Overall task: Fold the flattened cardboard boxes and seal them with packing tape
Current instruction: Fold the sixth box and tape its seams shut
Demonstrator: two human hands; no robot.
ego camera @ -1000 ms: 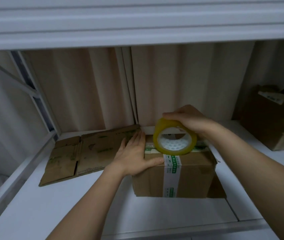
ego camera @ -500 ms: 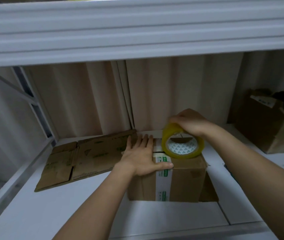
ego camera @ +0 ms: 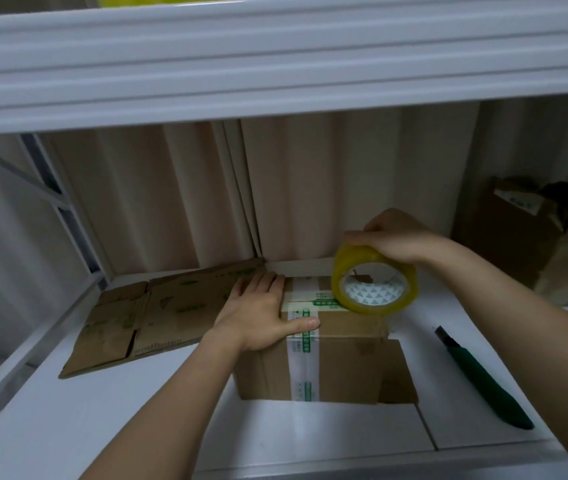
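A small folded cardboard box (ego camera: 344, 368) stands on the white shelf (ego camera: 137, 420), with a white and green printed tape strip running down its front and over its top. My left hand (ego camera: 258, 313) lies flat on the box's top left part, thumb along the front edge across the strip. My right hand (ego camera: 396, 239) grips a yellow roll of packing tape (ego camera: 374, 284) from above, holding it on edge at the top right of the box. Flattened cardboard boxes (ego camera: 144, 317) lie on the shelf to the left.
A dark green utility knife (ego camera: 483, 379) lies on the shelf to the right of the box. Brown cardboard boxes (ego camera: 517, 233) stand at the far right. A white shelf beam (ego camera: 275, 64) runs overhead. A metal frame (ego camera: 50, 202) borders the left side.
The view has shifted down and left, bringing the utility knife into sight. The tape roll has moved a little to the right along the box top; my left hand stays flat on the box.
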